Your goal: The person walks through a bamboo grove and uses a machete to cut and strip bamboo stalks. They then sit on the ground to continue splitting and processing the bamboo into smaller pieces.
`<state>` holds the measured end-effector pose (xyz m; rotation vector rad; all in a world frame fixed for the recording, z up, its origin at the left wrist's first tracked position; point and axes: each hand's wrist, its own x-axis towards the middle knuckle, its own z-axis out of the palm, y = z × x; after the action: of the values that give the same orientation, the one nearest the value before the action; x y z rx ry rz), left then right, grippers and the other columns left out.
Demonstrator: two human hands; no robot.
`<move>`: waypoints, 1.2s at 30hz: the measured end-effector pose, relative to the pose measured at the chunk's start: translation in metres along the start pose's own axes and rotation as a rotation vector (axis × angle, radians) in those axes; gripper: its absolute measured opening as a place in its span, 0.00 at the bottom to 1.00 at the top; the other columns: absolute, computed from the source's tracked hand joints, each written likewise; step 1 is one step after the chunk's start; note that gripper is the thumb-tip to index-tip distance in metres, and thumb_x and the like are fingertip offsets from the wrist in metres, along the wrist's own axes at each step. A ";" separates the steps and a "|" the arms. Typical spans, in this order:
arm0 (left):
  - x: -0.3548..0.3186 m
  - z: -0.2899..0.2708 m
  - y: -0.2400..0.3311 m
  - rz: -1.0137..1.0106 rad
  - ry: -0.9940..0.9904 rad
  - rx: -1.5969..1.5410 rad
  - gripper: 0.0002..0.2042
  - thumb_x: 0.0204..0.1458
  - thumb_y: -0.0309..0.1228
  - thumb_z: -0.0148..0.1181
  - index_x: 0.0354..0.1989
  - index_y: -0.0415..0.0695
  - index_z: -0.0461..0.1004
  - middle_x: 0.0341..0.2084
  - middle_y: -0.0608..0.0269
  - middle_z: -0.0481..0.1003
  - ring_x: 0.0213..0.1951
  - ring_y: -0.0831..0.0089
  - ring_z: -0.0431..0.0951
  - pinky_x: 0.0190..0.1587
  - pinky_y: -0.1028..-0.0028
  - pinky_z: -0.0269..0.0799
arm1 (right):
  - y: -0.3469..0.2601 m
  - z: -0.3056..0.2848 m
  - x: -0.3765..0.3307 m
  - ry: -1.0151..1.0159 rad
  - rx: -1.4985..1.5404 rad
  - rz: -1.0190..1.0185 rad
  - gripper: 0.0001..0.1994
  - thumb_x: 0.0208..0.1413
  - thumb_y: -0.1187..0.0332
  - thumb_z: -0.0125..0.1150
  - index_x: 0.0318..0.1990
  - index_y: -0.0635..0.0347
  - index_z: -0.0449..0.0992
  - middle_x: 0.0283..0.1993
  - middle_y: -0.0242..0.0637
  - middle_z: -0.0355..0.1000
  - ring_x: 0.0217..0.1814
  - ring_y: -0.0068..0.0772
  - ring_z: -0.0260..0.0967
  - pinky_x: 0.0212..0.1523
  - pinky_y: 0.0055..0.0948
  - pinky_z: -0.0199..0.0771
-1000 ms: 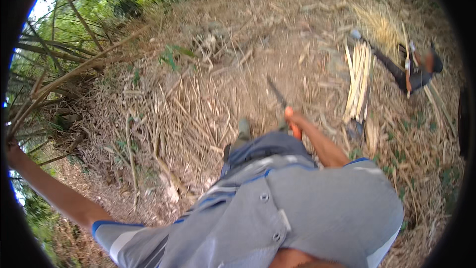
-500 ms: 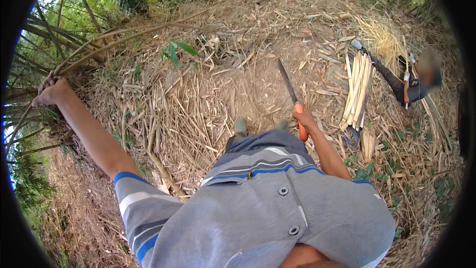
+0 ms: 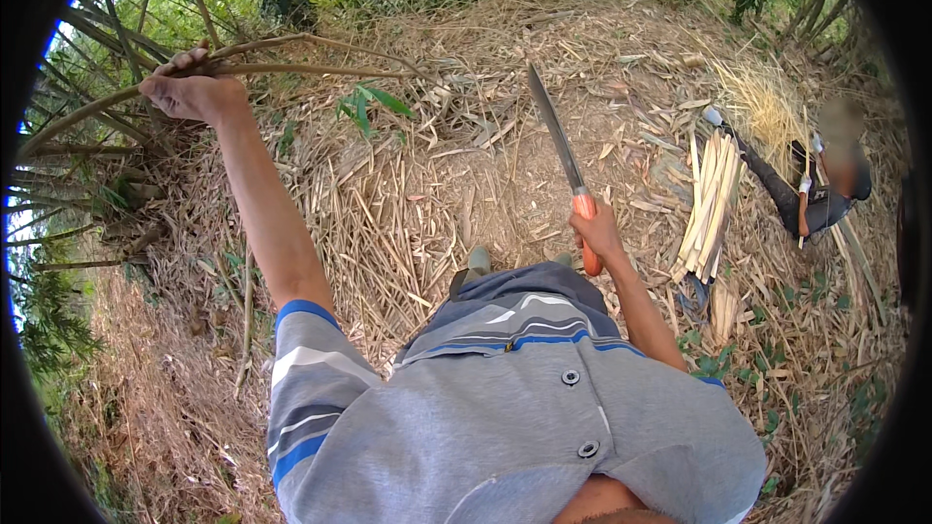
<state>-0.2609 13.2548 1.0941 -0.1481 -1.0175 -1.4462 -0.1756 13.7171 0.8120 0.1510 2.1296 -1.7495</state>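
Note:
Raised at the far left, my left hand is closed round a thin brown forked branch. One part of the branch runs down left past the wrist, and its two thinner stems reach right over the litter. Low in front of my body, my right hand grips a machete by its orange handle. Its long dark blade points away from me, tip tilted slightly left, touching nothing that I can see.
Right of the machete lies a bundle of pale split strips. Beyond it another person sits holding a thin stick. Bamboo stems crowd the left edge. Dry leaves and cut sticks cover the ground, with a small green sprig among them.
My left hand has moved to the right and farther away, bringing the branch with it. The machete stays in my right hand, its blade tipped a little more to the left and away.

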 end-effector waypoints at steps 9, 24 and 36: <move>-0.049 0.015 -0.015 -0.071 -0.086 0.057 0.19 0.53 0.52 0.43 0.25 0.48 0.60 0.12 0.71 0.59 0.16 0.80 0.64 0.18 0.79 0.66 | -0.087 0.024 -0.011 -0.091 0.118 -0.162 0.08 0.43 0.72 0.57 0.31 0.63 0.66 0.19 0.28 0.63 0.15 0.17 0.60 0.15 0.20 0.62; -0.149 0.077 -0.006 -0.228 -0.051 0.123 0.20 0.56 0.51 0.40 0.21 0.49 0.58 0.13 0.74 0.52 0.16 0.83 0.51 0.19 0.79 0.52 | -0.061 0.004 -0.075 -0.008 0.110 -0.193 0.15 0.38 0.68 0.58 0.36 0.64 0.68 0.21 0.36 0.67 0.18 0.24 0.65 0.20 0.27 0.66; -0.196 0.121 -0.057 -0.316 -0.247 -0.063 0.20 0.57 0.50 0.40 0.28 0.44 0.63 0.12 0.75 0.51 0.15 0.83 0.52 0.20 0.81 0.56 | -0.049 -0.008 -0.119 0.303 0.227 -0.075 0.11 0.40 0.70 0.57 0.32 0.64 0.67 0.18 0.32 0.65 0.16 0.21 0.63 0.16 0.24 0.64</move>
<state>-0.3297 13.4667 1.0128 -0.2236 -1.2371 -1.7797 -0.0836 13.7325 0.9009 0.4264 2.1528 -2.1262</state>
